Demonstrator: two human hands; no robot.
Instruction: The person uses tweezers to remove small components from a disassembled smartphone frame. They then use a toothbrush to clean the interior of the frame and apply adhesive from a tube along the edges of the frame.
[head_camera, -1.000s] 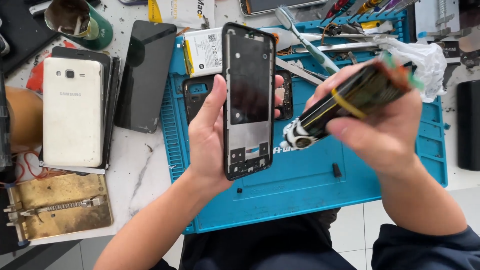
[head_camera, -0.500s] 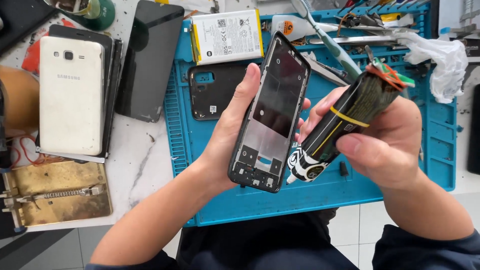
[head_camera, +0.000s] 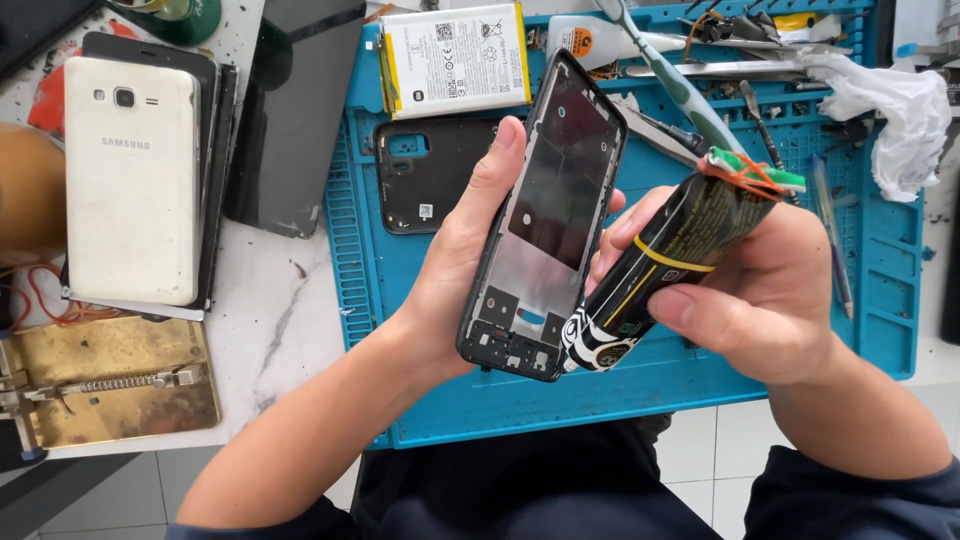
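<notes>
Two hands, black phone frame (head_camera: 545, 225), crumpled glue tube (head_camera: 665, 265)

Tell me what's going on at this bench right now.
A person is working over a blue repair mat. Their left hand holds a bare black phone frame upright and tilted, its inner side facing the camera. Their right hand grips a black and yellow tube with its tip at the frame's lower edge. A flat battery and a black back cover lie on the mat behind; a white phone sits on a stack to the left.
</notes>
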